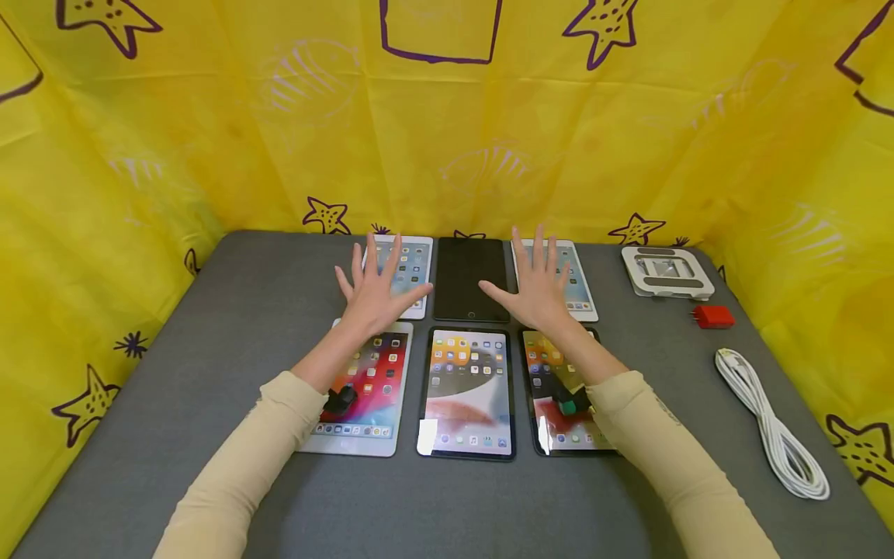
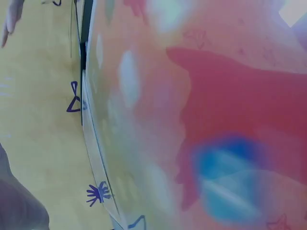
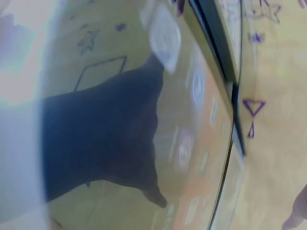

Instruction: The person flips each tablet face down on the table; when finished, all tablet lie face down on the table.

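Observation:
My left hand (image 1: 377, 299), fingers spread, is over the near left part of a white tablet (image 1: 417, 272) in the back row. On the other side my right hand (image 1: 539, 299), also spread, overlaps another white tablet (image 1: 582, 293). Between them lies a tablet with a dark screen (image 1: 471, 276). The front row has a white tablet (image 1: 384, 388) under my left forearm, a black-edged tablet (image 1: 468, 396) in the middle and another black-edged tablet (image 1: 543, 373) partly hidden by my right forearm. Neither hand holds anything; whether they touch the screens I cannot tell.
At the right side of the grey table (image 1: 174, 388) lie a white flat stand-like object (image 1: 667, 273), a red plug adapter (image 1: 714, 317) and a coiled white cable (image 1: 775, 427). Yellow patterned cloth (image 1: 419, 155) hangs around the back and sides.

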The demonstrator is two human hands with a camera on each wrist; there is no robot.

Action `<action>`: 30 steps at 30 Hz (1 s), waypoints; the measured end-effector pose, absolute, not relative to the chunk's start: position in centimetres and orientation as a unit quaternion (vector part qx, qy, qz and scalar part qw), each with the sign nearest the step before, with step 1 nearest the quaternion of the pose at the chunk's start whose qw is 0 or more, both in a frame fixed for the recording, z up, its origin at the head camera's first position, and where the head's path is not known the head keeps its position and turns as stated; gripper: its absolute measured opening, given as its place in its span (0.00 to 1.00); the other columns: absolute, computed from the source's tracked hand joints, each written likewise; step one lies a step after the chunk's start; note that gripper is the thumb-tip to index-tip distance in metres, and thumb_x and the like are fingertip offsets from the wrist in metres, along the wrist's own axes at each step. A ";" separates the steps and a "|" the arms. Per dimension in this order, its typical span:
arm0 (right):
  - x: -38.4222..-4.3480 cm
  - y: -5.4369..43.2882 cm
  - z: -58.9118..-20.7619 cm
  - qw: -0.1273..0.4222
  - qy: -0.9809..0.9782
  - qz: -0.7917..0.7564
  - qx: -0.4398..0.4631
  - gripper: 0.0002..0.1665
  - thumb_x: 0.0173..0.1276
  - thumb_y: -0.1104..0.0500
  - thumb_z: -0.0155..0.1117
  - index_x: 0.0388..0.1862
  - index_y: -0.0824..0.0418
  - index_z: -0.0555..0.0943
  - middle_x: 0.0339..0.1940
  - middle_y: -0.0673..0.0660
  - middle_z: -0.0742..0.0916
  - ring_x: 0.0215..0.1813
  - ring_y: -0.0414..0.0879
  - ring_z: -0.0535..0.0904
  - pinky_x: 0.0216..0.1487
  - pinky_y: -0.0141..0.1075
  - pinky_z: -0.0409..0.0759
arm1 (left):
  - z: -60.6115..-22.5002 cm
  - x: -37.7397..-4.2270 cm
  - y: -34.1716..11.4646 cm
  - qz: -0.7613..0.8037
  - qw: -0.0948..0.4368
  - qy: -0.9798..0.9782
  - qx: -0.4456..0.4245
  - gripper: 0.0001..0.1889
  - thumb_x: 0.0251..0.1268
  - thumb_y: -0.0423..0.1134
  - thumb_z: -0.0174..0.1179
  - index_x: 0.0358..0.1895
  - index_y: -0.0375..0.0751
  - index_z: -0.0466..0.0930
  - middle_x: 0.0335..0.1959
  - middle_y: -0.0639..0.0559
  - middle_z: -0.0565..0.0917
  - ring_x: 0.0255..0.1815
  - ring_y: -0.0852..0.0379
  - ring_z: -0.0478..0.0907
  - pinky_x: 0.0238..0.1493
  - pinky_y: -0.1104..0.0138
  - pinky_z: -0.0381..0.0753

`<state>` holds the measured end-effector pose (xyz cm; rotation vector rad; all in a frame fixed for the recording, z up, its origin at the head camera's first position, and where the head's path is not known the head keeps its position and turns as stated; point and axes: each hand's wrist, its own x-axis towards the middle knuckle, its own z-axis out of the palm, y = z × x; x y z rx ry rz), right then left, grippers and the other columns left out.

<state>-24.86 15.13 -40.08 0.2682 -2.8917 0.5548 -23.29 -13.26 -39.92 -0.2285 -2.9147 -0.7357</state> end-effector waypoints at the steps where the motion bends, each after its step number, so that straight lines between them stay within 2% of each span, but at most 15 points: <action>1: -24.6 14.9 -40.1 0.088 -0.972 0.194 0.099 0.63 0.59 0.22 0.53 0.79 0.38 0.29 0.79 0.55 0.30 0.78 0.58 0.25 0.68 0.70 0.39 | -40.0 -22.8 -13.6 -0.258 0.059 -0.961 -0.078 0.51 0.57 0.77 0.46 0.77 0.67 0.28 0.78 0.50 0.22 0.76 0.41 0.19 0.64 0.34 0.19; 7: -22.8 13.5 -39.7 0.065 -0.956 0.240 0.156 0.64 0.62 0.32 0.62 0.81 0.52 0.36 0.79 0.61 0.36 0.78 0.63 0.32 0.71 0.65 0.43 | -40.1 -19.8 -16.0 -0.353 0.021 -0.932 -0.077 0.49 0.64 0.61 0.56 0.80 0.50 0.36 0.79 0.41 0.36 0.78 0.39 0.33 0.68 0.33 0.38; 10: -21.9 12.8 -39.5 0.038 -0.944 0.283 0.168 0.62 0.64 0.35 0.63 0.81 0.56 0.38 0.80 0.62 0.39 0.78 0.62 0.34 0.71 0.64 0.44 | -40.0 -18.2 -17.2 -0.388 -0.002 -0.920 -0.056 0.48 0.65 0.55 0.59 0.79 0.46 0.40 0.79 0.41 0.42 0.77 0.39 0.39 0.68 0.34 0.49; 13: -20.9 12.1 -39.3 0.006 -0.927 0.333 0.173 0.60 0.65 0.39 0.64 0.80 0.57 0.40 0.80 0.61 0.42 0.79 0.62 0.36 0.72 0.64 0.43 | -39.7 -16.9 -18.2 -0.398 -0.017 -0.916 -0.033 0.46 0.66 0.52 0.59 0.79 0.45 0.42 0.79 0.41 0.46 0.76 0.39 0.44 0.67 0.35 0.54; 18: -19.2 11.0 -39.4 -0.052 -0.901 0.391 0.178 0.53 0.67 0.45 0.64 0.80 0.58 0.45 0.80 0.61 0.48 0.78 0.61 0.43 0.72 0.62 0.48 | -39.6 -15.1 -19.8 -0.412 -0.068 -0.909 0.010 0.44 0.68 0.53 0.58 0.79 0.44 0.45 0.76 0.36 0.51 0.73 0.34 0.52 0.64 0.38 0.62; 22: -17.7 10.0 -39.4 -0.112 -0.873 0.443 0.169 0.48 0.68 0.49 0.63 0.79 0.58 0.51 0.79 0.61 0.55 0.75 0.61 0.56 0.70 0.56 0.61 | -39.6 -13.9 -21.0 -0.439 -0.108 -0.891 0.033 0.42 0.69 0.53 0.56 0.78 0.41 0.47 0.75 0.33 0.54 0.72 0.33 0.56 0.64 0.42 0.66; 25: -16.6 9.3 -39.4 -0.168 -0.836 0.502 0.146 0.43 0.70 0.53 0.61 0.78 0.58 0.54 0.77 0.61 0.60 0.73 0.60 0.62 0.66 0.54 0.68 | -39.3 -13.1 -21.9 -0.453 -0.129 -0.881 0.044 0.41 0.70 0.53 0.56 0.77 0.39 0.48 0.75 0.33 0.55 0.73 0.35 0.54 0.66 0.41 0.62; 30: -14.9 7.9 -39.4 -0.234 -0.767 0.586 0.112 0.35 0.72 0.59 0.58 0.75 0.61 0.60 0.74 0.61 0.66 0.71 0.56 0.65 0.64 0.51 0.70 | -38.8 -12.1 -23.2 -0.501 -0.178 -0.845 0.057 0.40 0.72 0.53 0.52 0.77 0.35 0.47 0.75 0.32 0.52 0.73 0.35 0.52 0.68 0.43 0.59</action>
